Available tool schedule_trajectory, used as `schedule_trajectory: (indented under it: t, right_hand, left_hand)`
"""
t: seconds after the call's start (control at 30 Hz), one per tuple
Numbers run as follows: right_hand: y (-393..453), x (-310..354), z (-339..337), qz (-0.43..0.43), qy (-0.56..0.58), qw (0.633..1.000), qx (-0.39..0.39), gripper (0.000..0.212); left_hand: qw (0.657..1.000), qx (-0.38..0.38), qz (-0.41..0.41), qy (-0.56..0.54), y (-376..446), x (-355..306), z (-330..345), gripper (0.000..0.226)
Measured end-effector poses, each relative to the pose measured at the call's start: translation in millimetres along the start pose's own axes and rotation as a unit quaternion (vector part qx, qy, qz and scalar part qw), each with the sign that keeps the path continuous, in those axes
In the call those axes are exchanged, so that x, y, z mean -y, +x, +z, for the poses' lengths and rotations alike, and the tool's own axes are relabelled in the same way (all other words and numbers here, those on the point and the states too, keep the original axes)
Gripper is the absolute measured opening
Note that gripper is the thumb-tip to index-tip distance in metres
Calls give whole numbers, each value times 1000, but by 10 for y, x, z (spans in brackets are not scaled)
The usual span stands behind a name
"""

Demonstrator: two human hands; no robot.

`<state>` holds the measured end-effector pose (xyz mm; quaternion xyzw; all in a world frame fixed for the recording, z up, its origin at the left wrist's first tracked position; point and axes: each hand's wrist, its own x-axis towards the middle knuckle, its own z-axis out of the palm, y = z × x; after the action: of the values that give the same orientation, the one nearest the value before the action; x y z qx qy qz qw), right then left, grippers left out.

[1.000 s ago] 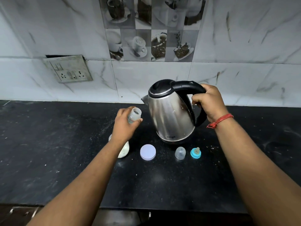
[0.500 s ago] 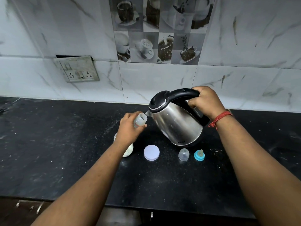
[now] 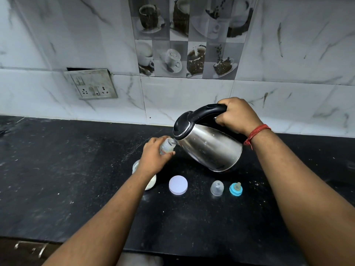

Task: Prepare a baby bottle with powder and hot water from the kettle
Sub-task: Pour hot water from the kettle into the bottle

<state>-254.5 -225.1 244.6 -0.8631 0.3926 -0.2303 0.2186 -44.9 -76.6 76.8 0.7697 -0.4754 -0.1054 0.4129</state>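
My right hand (image 3: 235, 116) grips the black handle of a steel kettle (image 3: 209, 146), which is lifted and tilted to the left. Its spout meets the open mouth of a small clear baby bottle (image 3: 166, 145), held tilted above the counter in my left hand (image 3: 153, 158). A glass jar of white powder (image 3: 150, 182) stands open behind my left wrist, partly hidden. On the black counter (image 3: 76, 169) in front lie a round white lid (image 3: 178, 185), a clear bottle cap (image 3: 217, 187) and a blue ring with a teat (image 3: 235, 189).
A white marble-tiled wall rises behind the counter, with a socket plate (image 3: 91, 86) at the left. The counter's front edge runs along the bottom, with a drawer handle (image 3: 30, 248) below it at the left.
The kettle has been lifted off the counter and tipped further to the left, so that its spout has come to the bottle's mouth. My left hand has kept the bottle in nearly the same spot.
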Motion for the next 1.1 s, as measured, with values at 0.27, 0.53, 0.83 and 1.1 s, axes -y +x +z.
schedule_trajectory:
  t: [0.27,0.53,0.83,1.1]
  right_hand:
    - [146,115,-79,-22,-73,997,15,16]
    - [225,252,-104,-52,-116,991,31,12]
    - [297,360,-53,-80,-158,984,38,11]
    - [353,441,-48,-105,-195,975,32,15]
  left_hand:
    - [1000,3,-1,0,44,17,27,55]
    - [1000,4,-5,-2,84,-2,43,60]
    - [1000,4,-12,0,105,-15,38,62]
    - [1000,9,-19,1,123,-17,8,62]
